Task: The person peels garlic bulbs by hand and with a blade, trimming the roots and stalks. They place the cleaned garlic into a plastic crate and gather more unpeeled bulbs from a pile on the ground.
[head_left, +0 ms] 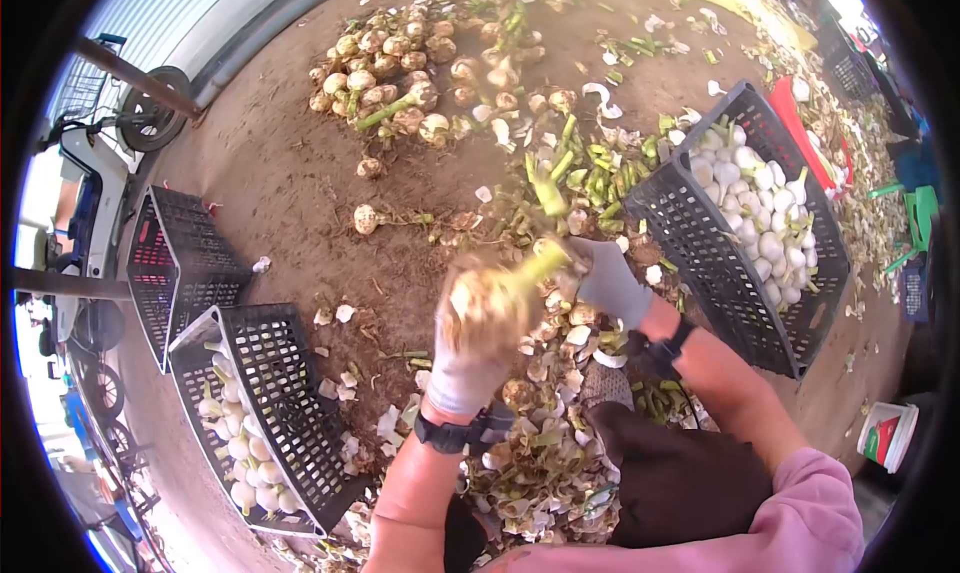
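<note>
My left hand (pixel 468 375), in a pale glove, is closed around a garlic bulb (pixel 482 301) with dry, rooty skin, blurred by motion. Its thick green stalk (pixel 540 262) points up and right towards my other hand. At the stalk's end is my right hand (pixel 612 281), in a grey glove, with fingers curled; what it grips, if anything, is hidden. Just above it, a cut-looking piece of green stalk (pixel 547 191) appears blurred. Peeled skins (pixel 540 478) lie heaped below my hands, in front of my dark-clad knee.
A black crate (pixel 735 303) of white garlic stands at right; another crate (pixel 300 413) with garlic is at lower left, beside a further crate (pixel 185 263). Untrimmed garlic (pixel 390 58) is piled on the dirt ahead. Green stalk offcuts (pixel 610 178) lie near the right crate. A white bucket (pixel 888 436) is far right.
</note>
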The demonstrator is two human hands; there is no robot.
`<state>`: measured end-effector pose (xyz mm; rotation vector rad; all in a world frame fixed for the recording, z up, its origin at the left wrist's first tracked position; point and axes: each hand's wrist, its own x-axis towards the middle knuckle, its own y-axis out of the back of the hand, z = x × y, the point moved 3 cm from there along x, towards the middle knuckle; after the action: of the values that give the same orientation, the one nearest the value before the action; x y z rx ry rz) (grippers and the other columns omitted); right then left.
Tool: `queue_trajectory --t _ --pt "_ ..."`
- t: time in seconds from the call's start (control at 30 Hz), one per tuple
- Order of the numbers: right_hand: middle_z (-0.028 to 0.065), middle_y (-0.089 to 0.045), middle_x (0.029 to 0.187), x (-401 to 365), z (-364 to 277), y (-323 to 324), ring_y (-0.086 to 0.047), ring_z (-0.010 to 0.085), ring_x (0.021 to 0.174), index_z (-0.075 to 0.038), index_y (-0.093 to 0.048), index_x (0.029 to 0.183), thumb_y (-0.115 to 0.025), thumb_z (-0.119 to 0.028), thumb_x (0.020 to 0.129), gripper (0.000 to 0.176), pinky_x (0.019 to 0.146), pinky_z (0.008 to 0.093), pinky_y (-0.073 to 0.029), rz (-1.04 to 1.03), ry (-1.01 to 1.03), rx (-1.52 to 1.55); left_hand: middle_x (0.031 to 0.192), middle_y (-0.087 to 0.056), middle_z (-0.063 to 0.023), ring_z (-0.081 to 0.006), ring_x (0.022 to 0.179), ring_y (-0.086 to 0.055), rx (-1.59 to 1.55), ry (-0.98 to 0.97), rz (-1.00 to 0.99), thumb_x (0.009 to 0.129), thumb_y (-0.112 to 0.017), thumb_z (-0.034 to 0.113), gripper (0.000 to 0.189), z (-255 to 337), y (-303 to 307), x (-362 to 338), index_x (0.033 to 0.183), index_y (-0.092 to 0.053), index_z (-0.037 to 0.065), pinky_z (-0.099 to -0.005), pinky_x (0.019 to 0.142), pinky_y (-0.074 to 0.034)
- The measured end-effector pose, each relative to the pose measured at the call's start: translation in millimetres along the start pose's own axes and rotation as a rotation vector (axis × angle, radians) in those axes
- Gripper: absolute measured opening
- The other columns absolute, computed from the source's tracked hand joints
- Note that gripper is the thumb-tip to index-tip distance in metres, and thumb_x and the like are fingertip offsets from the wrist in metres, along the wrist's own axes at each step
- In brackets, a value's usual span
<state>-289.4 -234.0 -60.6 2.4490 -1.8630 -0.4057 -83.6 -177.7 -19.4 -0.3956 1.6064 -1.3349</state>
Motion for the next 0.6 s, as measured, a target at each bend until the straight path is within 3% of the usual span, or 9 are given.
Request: queue_trajectory --t 0.03,0.13,0.17,0.2,0.23,0.27,0.33,0.43,0.6 --pt "0.0126 -0.069 0.078 4 39 16 -0.065 0.0219 0.066 0.0 -0.066 0.112 -0.071 -0.014 0.079 0.036 0.061 0.0378 -0.051 0.095 0.019 -0.295 0.121 -0.057 -0.0099 -0.0191 0.105 -0.06 -0.181 0.187 0.011 0.073 -0.077 0.009 0.059 -6 -3 -2 0.125 -0.05 0.005 -0.0345 0.09 -0.051" --pt "0.0171 -0.071 0.088 -3 76 36 -0.067 0.0261 0.077 0.004 -0.063 0.115 -0.072 -0.011 0.079 0.04 0.07 0.0364 -0.051 0.162 -0.177 -0.456 0.128 -0.054 -0.0115 -0.0205 0.109 -0.059 1.109 -0.3 -0.426 0.084 -0.072 0.02 0.061 20 -9 12 0.135 -0.044 0.001 -0.0353 0.09 -0.05" --pt "0.0171 -0.071 0.089 -2 86 38 -0.067 0.025 0.078 0.005 -0.064 0.112 -0.073 -0.008 0.077 0.039 0.07 0.0356 -0.05 0.204 -0.085 -0.362 0.123 -0.056 -0.0101 -0.0217 0.11 -0.058 1.161 -0.256 -0.132 0.089 -0.067 0.027 0.058 51 26 24 0.135 -0.045 0.003 -0.0369 0.093 -0.048" --pt "0.0171 -0.071 0.089 -1 96 40 -0.067 0.0238 0.08 0.005 -0.065 0.11 -0.074 -0.006 0.075 0.037 0.071 0.0349 -0.05 0.237 0.008 -0.274 0.121 -0.058 -0.0108 -0.0232 0.109 -0.059 0.868 -0.542 0.265 0.09 -0.066 0.03 0.058 85 86 57 0.134 -0.044 -0.001 -0.0359 0.091 -0.049" --pt "0.0156 -0.071 0.089 5 90 41 -0.066 0.0216 0.079 0.005 -0.066 0.108 -0.074 -0.006 0.075 0.036 0.071 0.0345 -0.049 0.239 -0.018 -0.255 0.122 -0.059 -0.0142 -0.0248 0.108 -0.059 1.094 -0.787 0.408 0.086 -0.071 0.035 0.07 135 101 78 0.134 -0.042 -0.006 -0.0381 0.085 -0.05" --pt "0.0141 -0.072 0.088 11 86 41 -0.066 0.0194 0.079 0.004 -0.066 0.107 -0.075 -0.007 0.075 0.035 0.07 0.034 -0.049 0.246 -0.044 -0.24 0.117 -0.06 -0.0166 -0.0254 0.106 -0.06 1.249 -0.887 1.098 0.079 -0.078 0.035 0.077 174 113 85 0.131 -0.042 -0.01 -0.0387 0.087 -0.049" --pt "0.0118 -0.071 0.087 23 103 44 -0.063 0.0163 0.076 0.003 -0.067 0.107 -0.075 -0.007 0.075 0.035 0.069 0.0331 -0.049 0.242 -0.07 -0.177 0.106 -0.06 -0.015 -0.0252 0.096 -0.062 1.435 -0.817 1.418 0.072 -0.084 0.029 0.079 232 134 114 0.128 -0.043 -0.008 -0.0383 0.079 -0.051" --pt "0.0093 -0.071 0.085 27 109 43 -0.06 0.0135 0.074 0.002 -0.067 0.108 -0.074 -0.007 0.076 0.034 0.068 0.0319 -0.048 0.226 -0.114 -0.111 0.104 -0.06 -0.0158 -0.0276 0.087 -0.065 1.015 -0.709 1.125 0.074 -0.079 0.011 0.066 231 105 117 0.127 -0.041 -0.002 -0.0373 0.069 -0.055" --pt "0.0092 -0.07 0.083 29 71 21 -0.06 0.0149 0.071 0.004 -0.065 0.11 -0.076 -0.015 0.08 0.038 0.065 0.0323 -0.048 0.089 -0.142 -0.19 0.112 -0.06 -0.0171 -0.0293 0.085 -0.067 0.614 -0.686 0.135 0.073 -0.049 -0.019 0.063 161 52 106 0.128 -0.041 0.011 -0.0398 0.065 -0.059"
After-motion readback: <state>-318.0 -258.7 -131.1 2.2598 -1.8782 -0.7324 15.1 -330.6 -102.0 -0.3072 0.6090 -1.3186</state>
